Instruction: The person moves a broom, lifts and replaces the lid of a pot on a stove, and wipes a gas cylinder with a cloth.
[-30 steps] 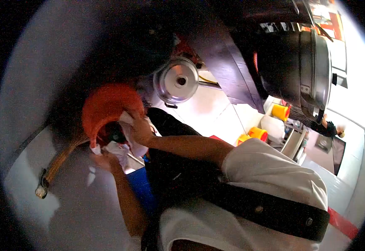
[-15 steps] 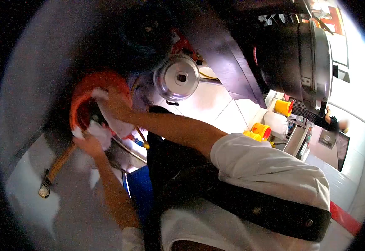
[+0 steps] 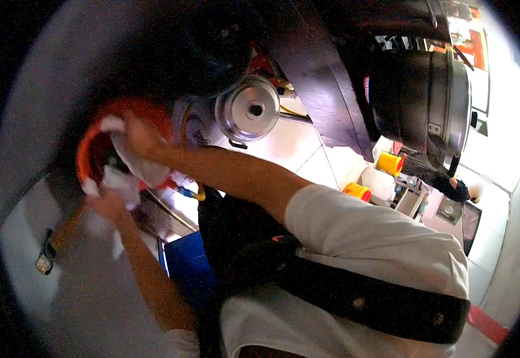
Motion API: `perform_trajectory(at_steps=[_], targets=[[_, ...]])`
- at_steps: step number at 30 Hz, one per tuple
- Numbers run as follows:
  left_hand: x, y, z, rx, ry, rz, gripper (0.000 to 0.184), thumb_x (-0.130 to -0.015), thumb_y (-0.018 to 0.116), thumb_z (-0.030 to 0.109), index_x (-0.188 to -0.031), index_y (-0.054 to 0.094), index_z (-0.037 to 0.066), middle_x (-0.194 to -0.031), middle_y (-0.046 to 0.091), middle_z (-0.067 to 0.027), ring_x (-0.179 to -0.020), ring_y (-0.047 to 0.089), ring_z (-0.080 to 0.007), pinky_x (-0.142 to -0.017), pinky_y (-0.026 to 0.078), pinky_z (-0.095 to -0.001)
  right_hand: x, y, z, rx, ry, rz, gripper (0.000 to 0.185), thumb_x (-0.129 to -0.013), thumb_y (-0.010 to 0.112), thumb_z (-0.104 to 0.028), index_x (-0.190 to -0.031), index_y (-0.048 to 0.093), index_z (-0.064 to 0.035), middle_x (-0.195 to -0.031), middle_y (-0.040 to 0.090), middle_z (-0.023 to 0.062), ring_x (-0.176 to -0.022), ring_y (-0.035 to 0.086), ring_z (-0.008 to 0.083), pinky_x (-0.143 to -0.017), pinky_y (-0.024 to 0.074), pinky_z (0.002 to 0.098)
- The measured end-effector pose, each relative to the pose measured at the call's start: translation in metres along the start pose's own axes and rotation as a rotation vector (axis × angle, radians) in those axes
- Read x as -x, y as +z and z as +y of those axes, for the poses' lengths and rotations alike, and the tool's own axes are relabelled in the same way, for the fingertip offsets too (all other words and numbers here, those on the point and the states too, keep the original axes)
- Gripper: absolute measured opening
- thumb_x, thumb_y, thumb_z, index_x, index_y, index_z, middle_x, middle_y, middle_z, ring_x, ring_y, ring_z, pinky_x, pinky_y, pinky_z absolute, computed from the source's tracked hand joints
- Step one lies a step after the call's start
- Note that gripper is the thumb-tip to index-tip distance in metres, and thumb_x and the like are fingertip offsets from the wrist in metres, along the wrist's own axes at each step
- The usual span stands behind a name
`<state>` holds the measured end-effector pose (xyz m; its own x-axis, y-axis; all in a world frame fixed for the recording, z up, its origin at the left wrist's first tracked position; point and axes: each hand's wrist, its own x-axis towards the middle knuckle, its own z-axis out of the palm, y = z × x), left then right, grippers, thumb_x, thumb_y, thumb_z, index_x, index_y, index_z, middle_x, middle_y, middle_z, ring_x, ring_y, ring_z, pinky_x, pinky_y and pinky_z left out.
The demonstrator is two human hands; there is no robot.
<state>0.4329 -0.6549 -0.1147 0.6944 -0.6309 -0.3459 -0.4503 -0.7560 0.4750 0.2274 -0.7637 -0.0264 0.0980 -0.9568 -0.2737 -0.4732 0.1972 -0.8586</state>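
Note:
A round orange-red bucket (image 3: 85, 152) stands in the shade on the left, its inside dark. My right hand (image 3: 144, 140) is at the upper side of the bucket's mouth, fingers closed on soft white material (image 3: 144, 167), a cloth or thin bag, blurred by motion. Below it, my left hand (image 3: 106, 204) grips white material (image 3: 120, 185) by the lower rim. I cannot tell whether both hands hold one piece. White bits show beyond the fingertips of each hand. What lies inside the bucket is too dark to make out.
A lidded metal pot (image 3: 248, 110) sits on the tiled floor beside a dark counter edge (image 3: 325, 89). A larger metal pot (image 3: 418, 98) is on the right. Yellow-red containers (image 3: 390, 163), a blue box (image 3: 188, 262), a wooden-handled tool (image 3: 66, 232) and a distant person (image 3: 455, 188) also appear.
The view has shifted a little, so the bucket and both hands appear further left. Both hands keep their grip on the white material at the bucket.

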Motion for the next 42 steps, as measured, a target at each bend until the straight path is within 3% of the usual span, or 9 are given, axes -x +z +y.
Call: perform_trajectory(at_steps=[5,7,10,13,16,18,20,29,42], targets=[[-0.008,0.009,0.055,-0.015,0.245,0.169,0.048,-0.082,0.059,0.015,-0.116,0.042,-0.013,-0.109,0.055,-0.029,-0.094,0.059,-0.0413,-0.083,0.047,-0.0458,-0.037,-0.008,0.005,0.073,0.068,-0.008,0.037,-0.084,0.062,-0.028,-0.105,0.053,0.001,-0.098,0.061,0.0269,-0.093,0.061,0.0409,-0.08,0.0476,0.048],[-0.026,0.044,-0.019,-0.119,0.468,0.175,0.051,-0.083,0.06,0.019,-0.118,0.041,-0.013,-0.11,0.054,-0.0288,-0.097,0.058,-0.0412,-0.084,0.047,-0.0464,-0.02,-0.01,0.019,0.049,0.016,0.054,0.036,-0.083,0.062,-0.027,-0.105,0.053,0.0006,-0.097,0.061,0.0264,-0.093,0.06,0.0406,-0.08,0.048,0.0481],[0.013,0.035,-0.065,-0.071,0.367,-0.006,0.056,-0.084,0.062,0.023,-0.125,0.039,-0.007,-0.116,0.051,-0.0284,-0.104,0.055,-0.0393,-0.089,0.045,-0.0452,0.027,-0.016,0.027,-0.042,0.004,0.128,0.035,-0.083,0.061,-0.026,-0.107,0.054,-0.0014,-0.1,0.06,0.0241,-0.097,0.059,0.0392,-0.081,0.0479,0.0477],[0.131,-0.002,0.024,0.158,0.16,-0.009,0.053,-0.087,0.059,0.019,-0.127,0.036,-0.007,-0.118,0.048,-0.0285,-0.109,0.052,-0.0394,-0.093,0.043,-0.0457,0.076,-0.046,0.016,-0.055,0.177,0.105,0.034,-0.088,0.055,-0.029,-0.113,0.056,-0.0061,-0.11,0.059,0.0198,-0.103,0.058,0.0348,-0.088,0.0464,0.0457],[0.176,0.004,0.031,0.287,0.126,0.005,0.049,-0.089,0.055,0.014,-0.129,0.035,-0.006,-0.121,0.045,-0.0287,-0.112,0.05,-0.0391,-0.097,0.042,-0.0456,0.101,-0.066,0.022,-0.02,0.314,0.017,0.037,-0.086,0.054,-0.023,-0.119,0.053,-0.0078,-0.116,0.057,0.0193,-0.106,0.057,0.036,-0.091,0.0453,0.0463],[0.18,0.014,0.025,0.164,0.158,0.019,0.047,-0.089,0.053,0.008,-0.129,0.034,-0.006,-0.124,0.044,-0.0289,-0.115,0.049,-0.0393,-0.099,0.041,-0.0456,0.098,-0.075,0.035,0.083,0.314,-0.101,0.051,-0.076,0.06,-0.006,-0.124,0.045,-0.005,-0.116,0.054,0.024,-0.102,0.055,0.0442,-0.087,0.0453,0.0501],[0.158,0.018,0.021,0.066,0.167,0.06,0.045,-0.089,0.053,0.011,-0.127,0.036,-0.007,-0.122,0.045,-0.0295,-0.113,0.05,-0.0398,-0.097,0.042,-0.0457,0.084,-0.068,0.04,0.079,0.041,0.095,0.048,-0.075,0.06,-0.007,-0.122,0.047,-0.0048,-0.114,0.055,0.0248,-0.102,0.056,0.0446,-0.086,0.0458,0.0508],[-0.039,0.001,0.049,-0.08,0.236,0.04,0.046,-0.088,0.054,0.024,-0.116,0.043,-0.01,-0.111,0.053,-0.032,-0.103,0.056,-0.042,-0.089,0.046,-0.0464,-0.058,-0.001,-0.01,0.191,0.053,0.046,0.044,-0.078,0.07,-0.03,-0.104,0.053,0.0009,-0.092,0.063,0.0224,-0.086,0.063,0.0401,-0.078,0.0489,0.0493],[0.166,-0.007,0.002,0.381,0.123,0.109,0.068,-0.089,0.058,0.031,-0.132,0.027,-0.011,-0.121,0.051,-0.0271,-0.106,0.057,-0.0344,-0.09,0.048,-0.0398,0.07,-0.054,0.007,0.158,0.063,-0.111,0.048,-0.079,0.067,-0.024,-0.117,0.049,-0.002,-0.104,0.06,0.0232,-0.097,0.059,0.0408,-0.084,0.0473,0.0482]])
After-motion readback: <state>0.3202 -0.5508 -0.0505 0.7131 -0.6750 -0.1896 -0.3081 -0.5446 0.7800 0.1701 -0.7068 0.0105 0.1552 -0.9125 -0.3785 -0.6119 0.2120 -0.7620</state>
